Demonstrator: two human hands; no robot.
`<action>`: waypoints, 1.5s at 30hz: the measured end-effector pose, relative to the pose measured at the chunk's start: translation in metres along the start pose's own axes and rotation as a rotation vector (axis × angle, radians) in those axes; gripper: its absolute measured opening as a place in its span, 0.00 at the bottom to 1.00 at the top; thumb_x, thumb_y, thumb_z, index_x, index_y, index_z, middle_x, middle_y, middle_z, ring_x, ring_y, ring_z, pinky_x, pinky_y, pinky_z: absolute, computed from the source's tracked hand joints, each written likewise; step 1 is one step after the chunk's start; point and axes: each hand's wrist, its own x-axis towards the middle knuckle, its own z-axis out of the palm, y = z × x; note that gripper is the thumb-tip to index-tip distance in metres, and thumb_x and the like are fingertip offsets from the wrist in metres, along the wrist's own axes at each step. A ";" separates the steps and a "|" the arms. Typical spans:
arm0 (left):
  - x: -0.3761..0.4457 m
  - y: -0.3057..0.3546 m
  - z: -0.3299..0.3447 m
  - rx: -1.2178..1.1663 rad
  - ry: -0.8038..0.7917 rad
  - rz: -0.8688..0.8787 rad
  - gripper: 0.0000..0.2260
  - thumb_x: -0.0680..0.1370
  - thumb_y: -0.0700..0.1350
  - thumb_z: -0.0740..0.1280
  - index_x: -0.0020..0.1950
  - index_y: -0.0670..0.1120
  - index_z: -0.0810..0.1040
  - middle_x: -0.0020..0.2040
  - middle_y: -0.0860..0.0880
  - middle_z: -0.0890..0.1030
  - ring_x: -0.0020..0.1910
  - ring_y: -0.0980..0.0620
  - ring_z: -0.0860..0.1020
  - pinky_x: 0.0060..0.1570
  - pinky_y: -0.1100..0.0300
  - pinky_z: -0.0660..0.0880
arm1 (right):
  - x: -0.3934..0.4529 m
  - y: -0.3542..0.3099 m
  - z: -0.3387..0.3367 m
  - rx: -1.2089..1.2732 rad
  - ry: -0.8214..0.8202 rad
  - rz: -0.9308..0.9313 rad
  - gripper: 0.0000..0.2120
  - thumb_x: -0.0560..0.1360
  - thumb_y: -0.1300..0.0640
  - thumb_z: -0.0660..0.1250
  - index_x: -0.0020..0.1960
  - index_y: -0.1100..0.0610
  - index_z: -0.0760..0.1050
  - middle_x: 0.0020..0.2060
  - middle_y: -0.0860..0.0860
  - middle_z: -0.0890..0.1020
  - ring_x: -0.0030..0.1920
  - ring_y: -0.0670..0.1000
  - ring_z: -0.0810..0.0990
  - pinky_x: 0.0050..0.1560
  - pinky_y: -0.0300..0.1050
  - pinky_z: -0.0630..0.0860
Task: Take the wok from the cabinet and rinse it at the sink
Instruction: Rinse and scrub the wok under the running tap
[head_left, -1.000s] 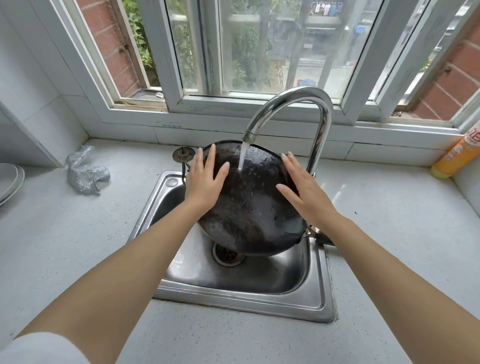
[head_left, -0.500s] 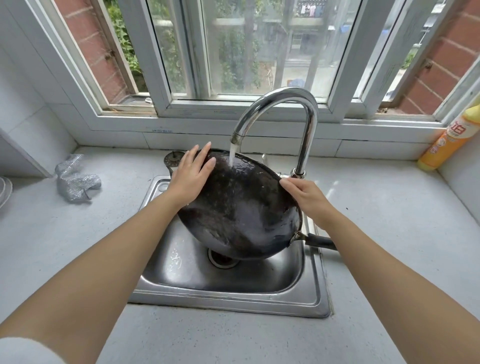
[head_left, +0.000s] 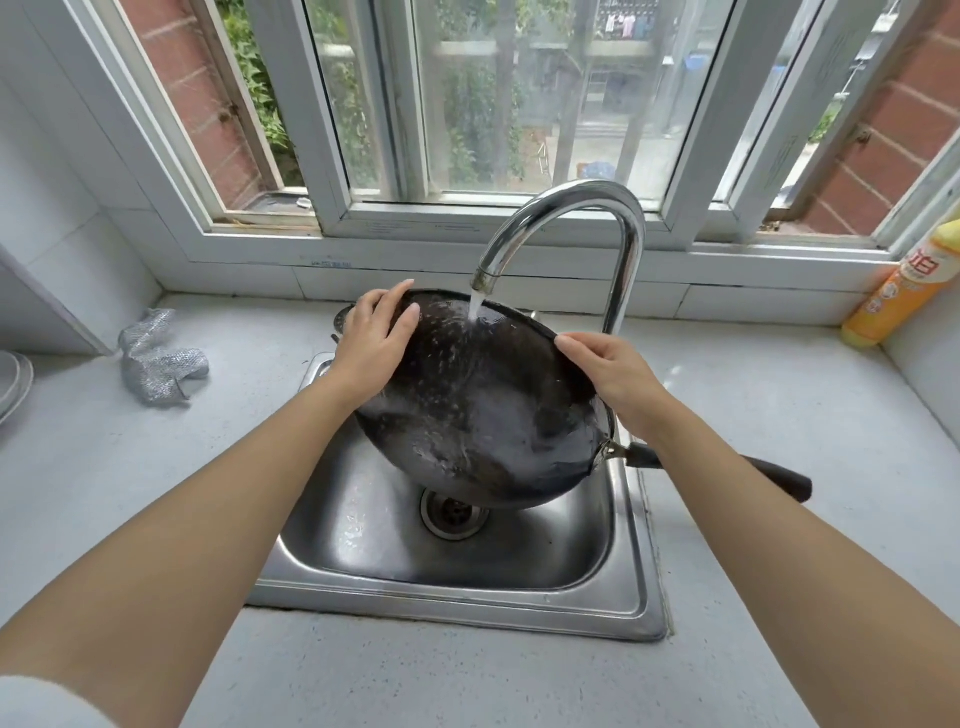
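A black wok (head_left: 483, 410) stands tilted in the steel sink (head_left: 467, 597), its dark outer bottom facing me. Its black handle (head_left: 774, 475) sticks out to the right over the counter. Water runs from the chrome faucet (head_left: 566, 208) onto the wok's upper part and splashes. My left hand (head_left: 371, 343) lies flat on the wok's upper left, fingers over the rim. My right hand (head_left: 613, 374) grips the rim on the upper right, fingers curled over the edge. The inside of the wok is hidden.
A crumpled silver scouring cloth (head_left: 158, 361) lies on the grey counter to the left. An orange detergent bottle (head_left: 898, 291) stands at the right by the window sill. A plate edge (head_left: 13, 382) shows at far left. The drain (head_left: 454, 514) sits below the wok.
My right hand went from lying flat on the wok to gripping its rim. The wok has tilted and turned slightly, and water now strikes higher on it.
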 end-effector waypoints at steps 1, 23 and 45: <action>0.001 -0.001 -0.002 0.001 0.006 -0.009 0.21 0.81 0.56 0.52 0.74 0.55 0.61 0.72 0.45 0.62 0.73 0.44 0.57 0.71 0.49 0.53 | 0.002 -0.004 0.000 0.003 -0.003 -0.007 0.10 0.79 0.55 0.61 0.49 0.53 0.82 0.41 0.48 0.84 0.42 0.45 0.81 0.44 0.35 0.76; -0.015 -0.025 -0.004 -0.345 0.070 -0.340 0.17 0.82 0.54 0.51 0.62 0.48 0.74 0.63 0.44 0.72 0.63 0.47 0.69 0.66 0.52 0.64 | 0.015 -0.020 0.031 -0.182 -0.089 -0.033 0.10 0.79 0.53 0.63 0.48 0.54 0.83 0.38 0.47 0.83 0.40 0.45 0.79 0.45 0.37 0.75; -0.017 -0.006 -0.006 -0.691 0.133 -0.826 0.09 0.75 0.45 0.63 0.36 0.44 0.74 0.37 0.46 0.76 0.39 0.48 0.75 0.39 0.59 0.74 | 0.004 -0.013 0.019 -0.450 -0.001 0.108 0.26 0.73 0.37 0.64 0.29 0.57 0.70 0.25 0.51 0.67 0.29 0.48 0.67 0.33 0.40 0.62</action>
